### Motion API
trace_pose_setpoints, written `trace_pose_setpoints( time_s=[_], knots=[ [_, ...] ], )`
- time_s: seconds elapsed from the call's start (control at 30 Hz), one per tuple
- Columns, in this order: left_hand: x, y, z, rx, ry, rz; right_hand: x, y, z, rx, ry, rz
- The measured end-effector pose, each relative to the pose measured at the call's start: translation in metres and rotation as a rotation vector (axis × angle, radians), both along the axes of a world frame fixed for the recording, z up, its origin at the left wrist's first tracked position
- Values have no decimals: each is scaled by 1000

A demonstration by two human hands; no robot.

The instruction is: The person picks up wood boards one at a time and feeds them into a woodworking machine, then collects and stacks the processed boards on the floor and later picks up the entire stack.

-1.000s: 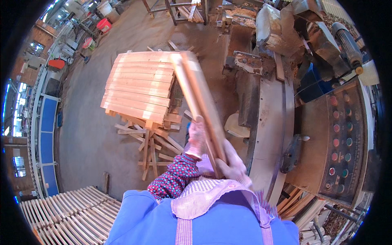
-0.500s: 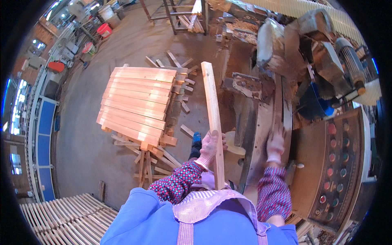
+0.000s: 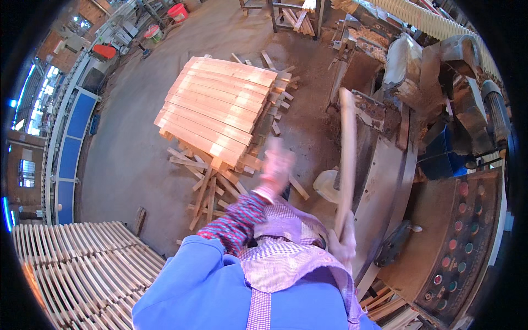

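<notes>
My right hand [image 3: 344, 246] grips the near end of a long pale wooden plank [image 3: 347, 159]. The plank points away from me along the left edge of the metal machine table [image 3: 385, 181]. My left hand [image 3: 278, 165], in a pinkish glove and blurred by motion, is out in front of me over the floor with nothing in it. It is nearest the lower right corner of a stack of pale planks [image 3: 220, 110] that stands on the floor ahead to the left.
Offcuts [image 3: 204, 187] lie scattered under and around the stack. A control panel with coloured buttons [image 3: 462, 236] is at the right. Slatted wooden racks [image 3: 71, 269] fill the lower left. Red buckets [image 3: 177, 11] and a blue machine [image 3: 71, 137] stand farther off.
The plank passed from my left hand to my right and swung right, toward the machine table. My left hand let go and moved out toward the stack.
</notes>
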State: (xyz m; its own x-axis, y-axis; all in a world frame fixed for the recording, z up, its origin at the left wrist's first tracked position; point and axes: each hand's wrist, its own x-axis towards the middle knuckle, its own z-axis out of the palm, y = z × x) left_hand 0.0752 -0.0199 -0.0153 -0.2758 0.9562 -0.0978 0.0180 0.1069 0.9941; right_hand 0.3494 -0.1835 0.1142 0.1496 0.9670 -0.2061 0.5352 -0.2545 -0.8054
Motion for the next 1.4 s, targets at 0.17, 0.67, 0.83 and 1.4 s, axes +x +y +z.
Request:
trace_pose_setpoints(
  time_s=[0.17,0.67,0.83,1.4],
  knots=[
    [-205,8,-35,-276,361,883,42,-93,-49,103,-544,-218],
    [-155,-47,55,-48,-617,500,142,251,-57,426,-975,-65],
    [-34,-52,75,24,-618,332,-17,164,3,290,243,468],
    [114,-23,80,-272,-780,-145,84,-1,-44,99,-884,-95]
  ],
)
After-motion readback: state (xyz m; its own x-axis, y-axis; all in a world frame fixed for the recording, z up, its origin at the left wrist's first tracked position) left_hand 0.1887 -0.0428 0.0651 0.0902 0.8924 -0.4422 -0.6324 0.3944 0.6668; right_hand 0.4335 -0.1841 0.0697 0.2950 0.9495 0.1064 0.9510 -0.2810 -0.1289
